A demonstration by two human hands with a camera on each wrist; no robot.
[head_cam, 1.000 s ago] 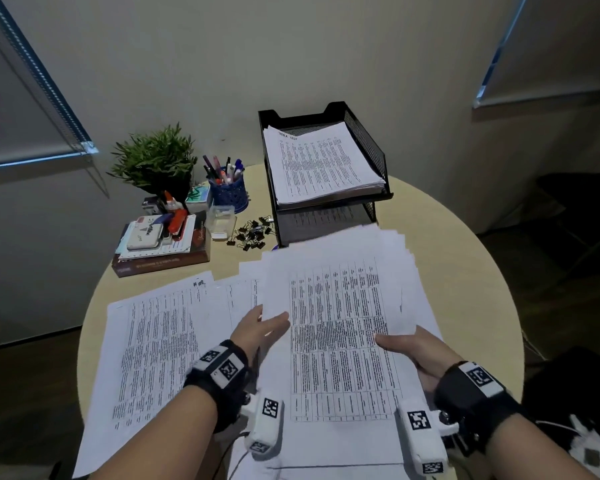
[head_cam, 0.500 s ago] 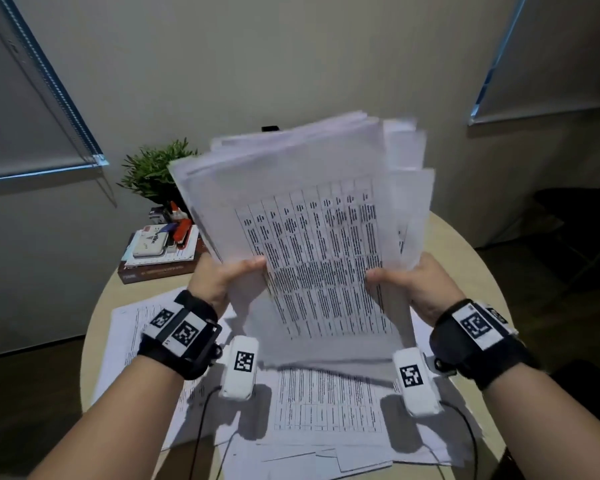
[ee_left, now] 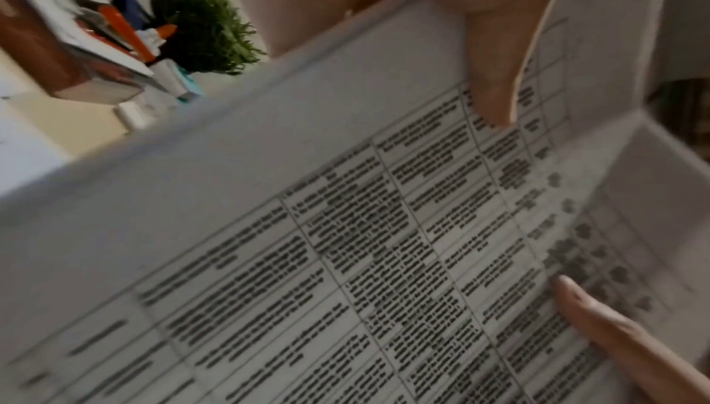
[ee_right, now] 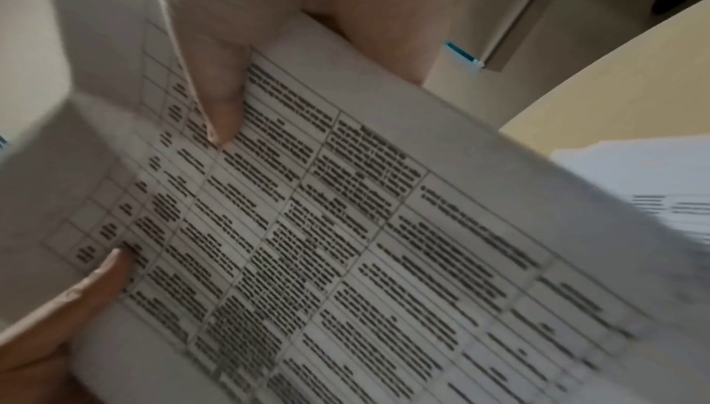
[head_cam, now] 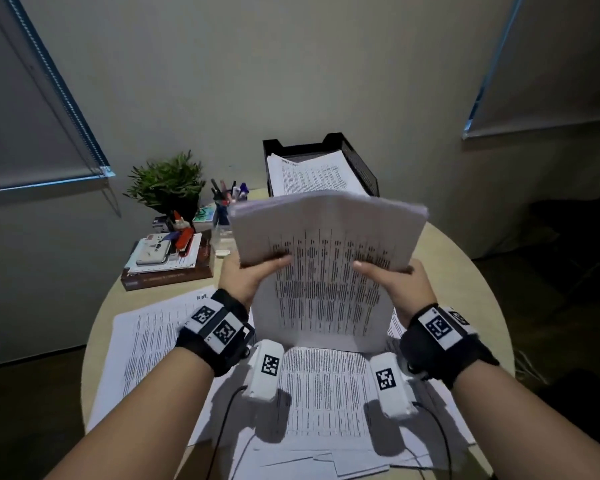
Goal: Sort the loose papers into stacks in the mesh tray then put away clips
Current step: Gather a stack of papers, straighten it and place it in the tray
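A thick stack of printed papers [head_cam: 326, 271] stands on its lower edge on the table, its top bent away from me. My left hand [head_cam: 246, 275] grips the stack's left side, thumb on the front sheet. My right hand [head_cam: 392, 282] grips the right side the same way. In the left wrist view my left thumb [ee_left: 495, 76] presses the printed sheet [ee_left: 346, 258]; in the right wrist view my right thumb [ee_right: 219, 91] presses it too. Behind stands the black mesh tray [head_cam: 357, 161] with papers in its top tier. The clips are hidden behind the stack.
More loose sheets [head_cam: 160, 341] cover the round table [head_cam: 465, 271] under and left of my hands. At the back left are a potted plant [head_cam: 167, 185], a pen cup [head_cam: 227, 199] and a book pile [head_cam: 167, 261] with a stapler.
I lifted the stack off the table and raised it upright. It has since come down, standing on its lower edge, with the sheets squared together and the mesh tray visible again.
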